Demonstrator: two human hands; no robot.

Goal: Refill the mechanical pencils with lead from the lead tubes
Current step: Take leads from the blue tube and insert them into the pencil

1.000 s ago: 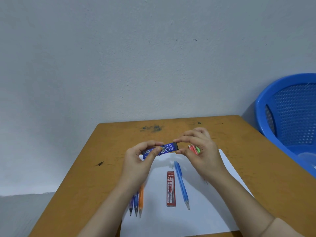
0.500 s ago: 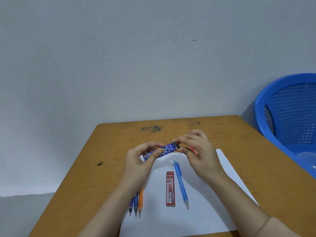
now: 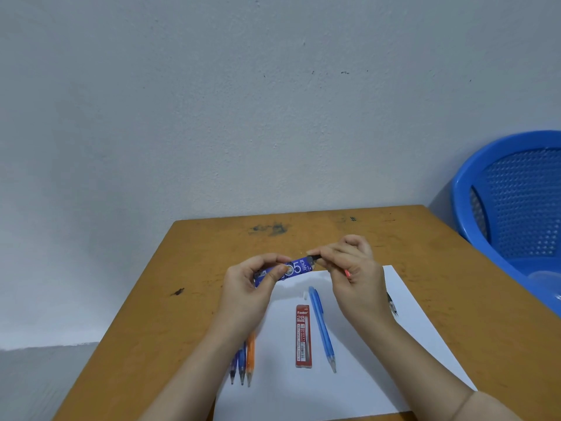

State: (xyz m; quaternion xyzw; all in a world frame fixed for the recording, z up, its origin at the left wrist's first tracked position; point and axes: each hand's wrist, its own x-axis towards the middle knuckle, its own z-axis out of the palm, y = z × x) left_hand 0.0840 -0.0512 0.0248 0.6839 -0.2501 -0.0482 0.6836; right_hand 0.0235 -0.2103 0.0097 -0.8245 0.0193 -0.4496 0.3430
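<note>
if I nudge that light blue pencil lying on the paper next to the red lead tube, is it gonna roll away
The light blue pencil looks slim and round, so a sideways nudge would probably roll it. Its clip, if it has one, can't be made out. It lies on smooth white paper, so it may also slide. The red lead tube beside it looks flat-sided and could stop it.

pencils point(image 3: 242, 361) half under left arm, basket point(image 3: 498, 208) cut off rt edge
</note>
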